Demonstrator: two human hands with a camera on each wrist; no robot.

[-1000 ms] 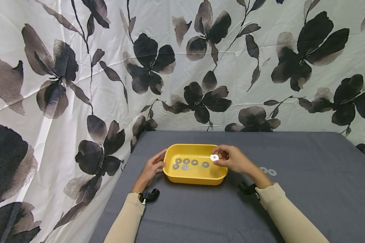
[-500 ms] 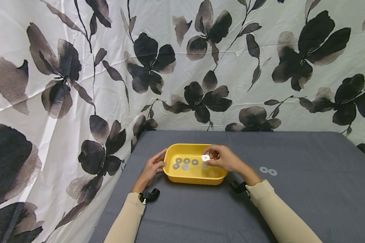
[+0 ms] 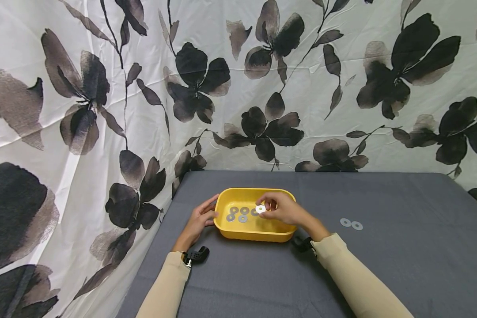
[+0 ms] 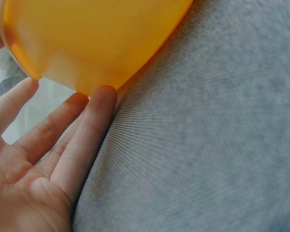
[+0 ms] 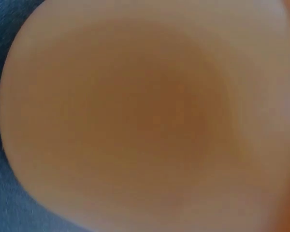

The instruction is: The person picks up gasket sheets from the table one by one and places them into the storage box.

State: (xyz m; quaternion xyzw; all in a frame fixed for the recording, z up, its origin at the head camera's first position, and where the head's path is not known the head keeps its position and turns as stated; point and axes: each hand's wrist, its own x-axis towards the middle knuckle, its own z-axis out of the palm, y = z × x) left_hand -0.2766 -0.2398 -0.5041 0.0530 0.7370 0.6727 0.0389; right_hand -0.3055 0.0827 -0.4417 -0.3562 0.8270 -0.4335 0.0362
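In the head view, a yellow plastic tray stands on the grey cloth with several flat washers lying inside. My right hand is over the tray's right half, pinching a shiny washer between thumb and fingertips. It overlaps part of the tray floor and hides what lies beneath. At the tray's left end, my left hand touches the outer wall. The left wrist view shows its straight fingers with their tips against the tray. Blurred skin fills most of the right wrist view.
Two more washers lie side by side on the cloth-covered table, right of the tray. A white curtain with dark flowers hangs behind and to the left. Each wrist wears a black camera mount.
My right hand has moved left across the tray with the pinched washer, covering a washer that showed on the tray floor earlier. My left hand stays at the tray's left end.
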